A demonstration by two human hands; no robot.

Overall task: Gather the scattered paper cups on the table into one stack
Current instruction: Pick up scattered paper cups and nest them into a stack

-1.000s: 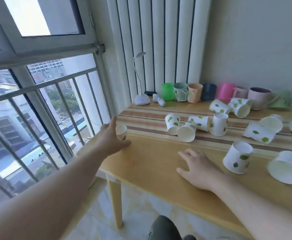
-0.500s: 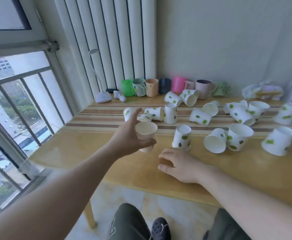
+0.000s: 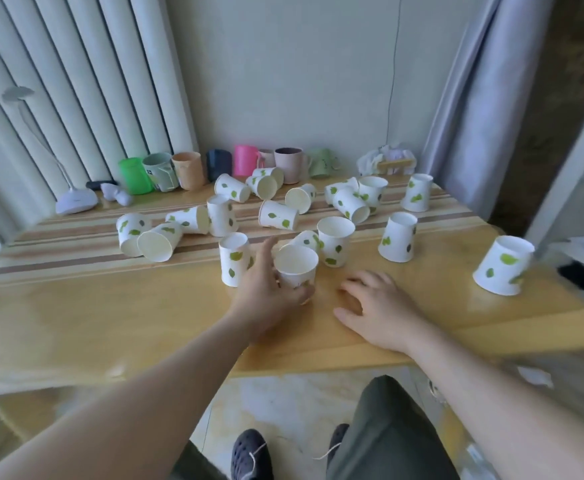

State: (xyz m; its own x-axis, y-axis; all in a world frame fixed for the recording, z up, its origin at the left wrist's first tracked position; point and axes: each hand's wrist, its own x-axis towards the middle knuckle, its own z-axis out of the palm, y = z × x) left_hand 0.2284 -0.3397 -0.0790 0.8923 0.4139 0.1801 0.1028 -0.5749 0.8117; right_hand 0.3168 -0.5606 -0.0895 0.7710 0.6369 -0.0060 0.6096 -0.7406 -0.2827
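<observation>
Several white paper cups with green leaf prints lie scattered over the wooden table (image 3: 110, 317), some upright, some upside down, some on their sides. My left hand (image 3: 266, 296) is shut on an upright paper cup (image 3: 295, 266) near the table's middle, its base at or just above the surface. An upside-down cup (image 3: 234, 259) stands just left of it and an upright cup (image 3: 334, 240) just behind it. My right hand (image 3: 375, 310) rests flat on the table to the right of the held cup, fingers spread, holding nothing. Another upside-down cup (image 3: 503, 270) stands at the far right.
A row of coloured plastic mugs (image 3: 186, 169) lines the back edge against the wall. A white desk lamp (image 3: 75, 199) stands at the back left by the radiator. Crumpled items (image 3: 387, 161) lie at the back right beside a curtain (image 3: 484, 98). My legs and shoes show below the table's front edge.
My left hand carried the cup from the table's left edge to the middle and lowered it among the other cups. My view swung right. The right hand stayed flat on the table.
</observation>
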